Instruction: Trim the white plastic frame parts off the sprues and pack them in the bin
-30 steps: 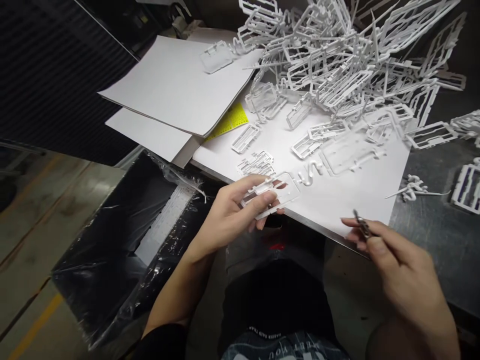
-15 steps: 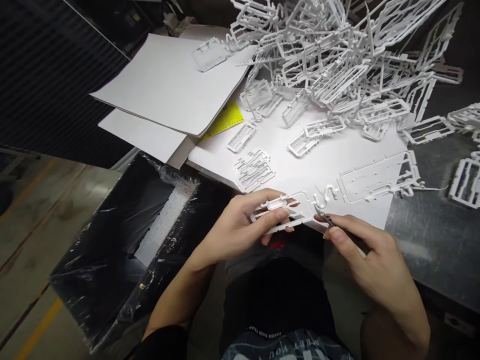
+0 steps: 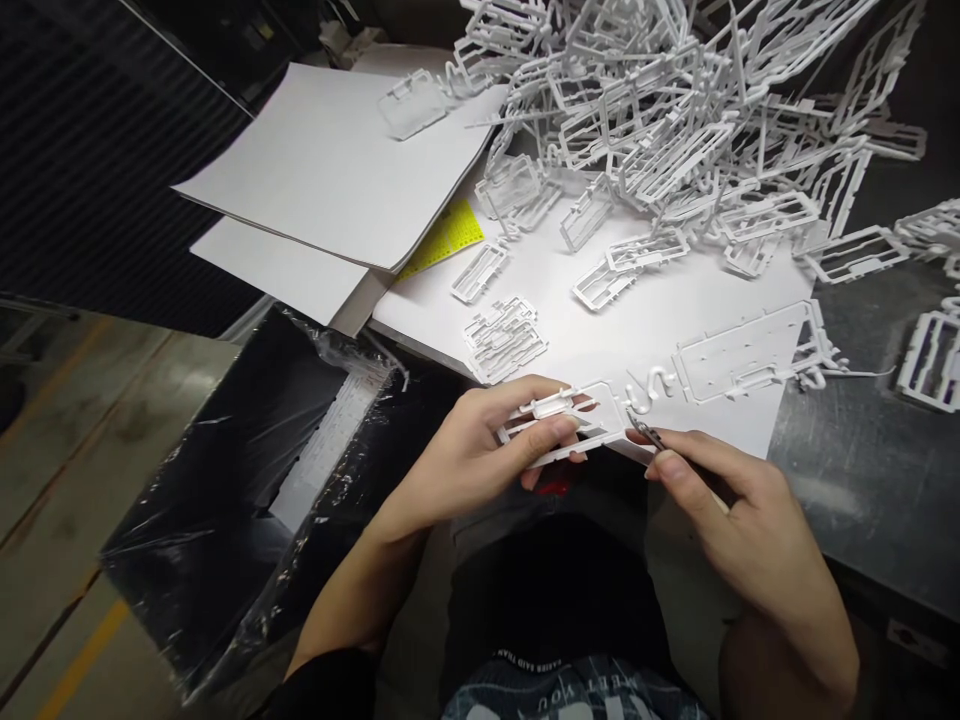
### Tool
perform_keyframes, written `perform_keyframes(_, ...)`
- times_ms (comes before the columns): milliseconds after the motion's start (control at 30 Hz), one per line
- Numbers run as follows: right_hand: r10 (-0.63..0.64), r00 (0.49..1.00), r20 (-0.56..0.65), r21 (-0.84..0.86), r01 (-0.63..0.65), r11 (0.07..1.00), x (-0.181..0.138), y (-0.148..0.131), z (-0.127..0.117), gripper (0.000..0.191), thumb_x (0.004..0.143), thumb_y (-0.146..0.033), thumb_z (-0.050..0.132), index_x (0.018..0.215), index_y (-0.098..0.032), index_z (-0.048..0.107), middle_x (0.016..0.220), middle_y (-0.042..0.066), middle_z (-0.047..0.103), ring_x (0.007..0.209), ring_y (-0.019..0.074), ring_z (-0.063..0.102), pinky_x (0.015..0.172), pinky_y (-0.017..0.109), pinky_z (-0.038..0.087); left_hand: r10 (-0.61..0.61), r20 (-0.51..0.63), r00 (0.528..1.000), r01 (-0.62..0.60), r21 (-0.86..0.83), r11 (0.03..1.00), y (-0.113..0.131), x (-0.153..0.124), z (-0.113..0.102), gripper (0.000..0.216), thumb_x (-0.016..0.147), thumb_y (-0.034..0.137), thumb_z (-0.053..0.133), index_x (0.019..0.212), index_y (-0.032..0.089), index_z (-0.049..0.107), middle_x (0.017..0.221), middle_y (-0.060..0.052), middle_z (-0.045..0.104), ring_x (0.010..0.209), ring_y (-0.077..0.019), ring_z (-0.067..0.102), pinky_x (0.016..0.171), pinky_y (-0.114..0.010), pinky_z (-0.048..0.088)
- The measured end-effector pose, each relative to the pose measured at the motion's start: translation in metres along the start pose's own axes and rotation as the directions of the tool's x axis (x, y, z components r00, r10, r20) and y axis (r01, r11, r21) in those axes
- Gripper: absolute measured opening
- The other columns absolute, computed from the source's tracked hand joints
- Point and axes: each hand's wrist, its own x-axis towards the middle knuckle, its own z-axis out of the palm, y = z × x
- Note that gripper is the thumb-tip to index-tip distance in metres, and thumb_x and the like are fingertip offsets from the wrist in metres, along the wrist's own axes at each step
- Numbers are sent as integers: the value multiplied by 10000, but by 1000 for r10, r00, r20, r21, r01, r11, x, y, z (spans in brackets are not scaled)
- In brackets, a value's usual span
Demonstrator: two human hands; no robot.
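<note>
My left hand [image 3: 517, 435] is closed around a white plastic frame [image 3: 611, 412], thumb on top and fingers beneath. A curly runner [image 3: 654, 388] joins this frame's right end to a larger white plastic panel [image 3: 742, 350] lying over the paper's edge. In my right hand [image 3: 731, 490] is a pair of small metal nippers [image 3: 646, 432], mostly covered by the fingers. Their tips touch or nearly touch the frame's right end, beside the runner; whether the jaws are open cannot be made out.
A tangled heap of white plastic frames [image 3: 652, 110] covers the back of the table. Several trimmed frames [image 3: 506, 340] lie near its front edge. White sheets [image 3: 337, 160] and a yellow ruler-like strip [image 3: 450, 235] are at left. Below stands a black plastic-lined container [image 3: 202, 500] with white pieces inside.
The nippers' tips have shifted very slightly at the frame's end. A thin curved pale strip now shows at the black container's upper edge. Both hands keep their hold.
</note>
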Motion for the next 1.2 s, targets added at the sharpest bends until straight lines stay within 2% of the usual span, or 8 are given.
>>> perform_keyframes(367,7,1000,-10,-36,-7,999,1,3,2,292,1025,-518,653,1125,-310,833,1069,-4,817,992,217,774,890,305,613,-33,29,999,31,70,997,-2,2,0,335,1005,440,672,1169,152,723,866,-16,732,503,-40,552,473,-159,457)
perform_keyframes(433,1,1000,-20,-41,-1,999,3,3,4,278,1022,-493,658,1113,-301,838,1105,3,817,1056,241,773,873,313,619,20,-8,1000,-18,140,990,-6,2,0,361,994,439,689,1255,190,702,979,-24,725,552,-41,575,515,-168,498)
perform_keyframes(500,-11,999,-44,-47,9,999,4,3,5,275,1020,-480,661,1093,-289,845,1102,13,819,1061,258,777,844,321,627,154,-59,986,-134,253,958,-11,2,0,542,896,443,815,1364,234,640,1105,-35,693,670,-66,628,589,-179,553)
perform_keyframes(600,-27,997,-79,-53,23,998,5,3,5,275,1021,-475,662,1078,-282,849,1089,20,821,1015,259,786,815,319,632,421,-65,905,-327,527,785,-19,1,2,774,772,396,929,1440,251,564,1208,-58,657,959,-142,682,731,-196,604)
perform_keyframes(667,-32,996,-85,-47,28,999,5,5,4,266,1020,-471,667,1080,-284,847,1087,14,821,1017,252,785,830,311,632,543,-14,840,-388,684,618,-22,0,4,676,840,319,879,1433,236,566,1248,-71,667,1110,-166,671,878,-225,609)
perform_keyframes(733,-33,997,-74,-40,30,999,5,6,3,258,1021,-467,668,1084,-288,843,1091,7,819,1029,245,781,859,306,628,599,26,800,-417,743,524,-23,0,5,584,891,239,822,1420,217,576,1256,-72,693,1162,-164,669,1003,-254,579)
perform_keyframes(967,-22,998,-59,-48,19,999,5,5,1,273,1020,-481,664,1094,-287,840,1051,-1,820,955,226,779,854,307,623,639,51,768,-485,698,528,-24,2,4,566,900,203,803,1425,193,593,1263,-75,740,1122,-150,705,1033,-253,559)
perform_keyframes(1200,-25,992,-124,-85,14,996,3,3,6,269,1027,-478,663,1054,-293,857,1054,13,824,968,273,786,765,339,607,626,27,779,-470,686,556,-32,6,7,573,894,238,822,1419,184,600,1237,-85,747,1086,-150,713,982,-254,564)
